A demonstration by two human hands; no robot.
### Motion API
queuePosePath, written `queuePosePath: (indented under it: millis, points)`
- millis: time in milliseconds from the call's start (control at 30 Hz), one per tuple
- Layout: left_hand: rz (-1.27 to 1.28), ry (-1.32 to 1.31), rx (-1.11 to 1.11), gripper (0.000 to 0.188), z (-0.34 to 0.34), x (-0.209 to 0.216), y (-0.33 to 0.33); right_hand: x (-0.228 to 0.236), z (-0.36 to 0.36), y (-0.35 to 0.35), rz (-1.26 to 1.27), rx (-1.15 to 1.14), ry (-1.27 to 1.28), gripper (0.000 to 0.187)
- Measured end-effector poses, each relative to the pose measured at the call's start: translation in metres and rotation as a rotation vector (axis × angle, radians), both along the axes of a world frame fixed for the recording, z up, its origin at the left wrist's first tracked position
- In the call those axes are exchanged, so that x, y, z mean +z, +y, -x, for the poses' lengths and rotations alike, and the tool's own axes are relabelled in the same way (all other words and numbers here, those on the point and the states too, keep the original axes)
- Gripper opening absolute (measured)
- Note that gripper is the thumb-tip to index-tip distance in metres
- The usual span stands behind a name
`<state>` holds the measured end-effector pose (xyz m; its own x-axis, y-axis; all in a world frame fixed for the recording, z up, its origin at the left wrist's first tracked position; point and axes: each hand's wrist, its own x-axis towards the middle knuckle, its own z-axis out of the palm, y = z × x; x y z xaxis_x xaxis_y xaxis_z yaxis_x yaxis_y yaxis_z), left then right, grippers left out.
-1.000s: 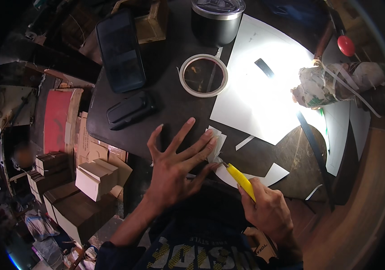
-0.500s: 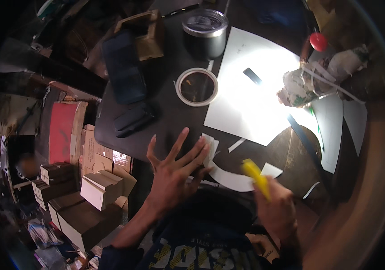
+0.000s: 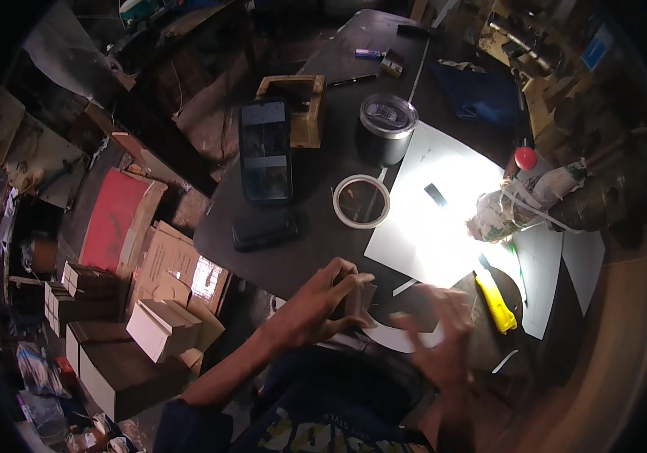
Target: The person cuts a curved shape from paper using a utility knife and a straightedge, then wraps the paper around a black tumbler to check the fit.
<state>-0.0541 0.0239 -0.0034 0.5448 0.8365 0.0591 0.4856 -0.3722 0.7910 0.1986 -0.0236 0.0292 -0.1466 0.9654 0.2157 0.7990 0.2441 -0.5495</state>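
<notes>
My left hand (image 3: pixel 325 303) is closed, its thumb and fingers pinching the left end of a curved white paper strip (image 3: pixel 390 338). My right hand (image 3: pixel 443 332) is blurred by motion over the strip's right part, thumb and fingers apart and nothing seen in them. A yellow utility knife (image 3: pixel 495 303) lies on the table to the right of that hand. Beyond the hands a large white paper sheet (image 3: pixel 395 234) lies under a bright light, with a small dark piece (image 3: pixel 435 195) on it.
A tape roll (image 3: pixel 336 209), lidded black tumbler (image 3: pixel 376 143), phone (image 3: pixel 266 170), dark case (image 3: pixel 265 230) and wooden box (image 3: pixel 307 128) stand or lie farther back. A wrapped lamp (image 3: pixel 516 208) is at right. Cardboard boxes (image 3: pixel 115 377) are stacked at lower left.
The yellow utility knife has left my right hand and now lies on the table. My left hand has gone from spread flat to pinching the strip. The view has shifted, showing more of the far table.
</notes>
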Motion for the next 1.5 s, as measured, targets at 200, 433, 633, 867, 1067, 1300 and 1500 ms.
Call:
queuePosePath:
  millis: [200, 433, 633, 867, 1067, 1300, 1500]
  points:
    - [-0.002, -0.227, 0.056, 0.070, -0.002, -0.019, -0.005, -0.027, 0.052, 0.009, 0.016, -0.014, 0.212, 0.022]
    - [0.001, -0.285, 0.112, 0.066, 0.000, -0.021, -0.004, -0.029, 0.046, 0.007, -0.122, -0.121, 0.267, 0.010]
    - [0.196, -0.374, 0.189, 0.048, 0.003, -0.013, -0.005, 0.022, 0.020, -0.012, 0.274, 0.056, 0.334, 0.023]
    - [0.636, -0.816, 0.389, 0.022, -0.007, 0.008, -0.021, 0.010, 0.026, -0.025, 0.479, -0.160, 0.702, 0.020]
    - [0.576, -0.811, 0.253, 0.017, -0.023, -0.004, -0.037, 0.000, 0.037, -0.020, 0.381, -0.387, 1.008, 0.018]
    - [0.328, -0.832, 0.284, 0.088, -0.036, 0.008, 0.047, -0.009, 0.016, -0.021, 0.263, -0.447, 1.114, 0.018]
    - [-0.411, -0.449, 0.843, 0.115, -0.101, -0.004, 0.178, -0.006, 0.020, -0.028, 0.261, -0.436, 1.024, 0.019]
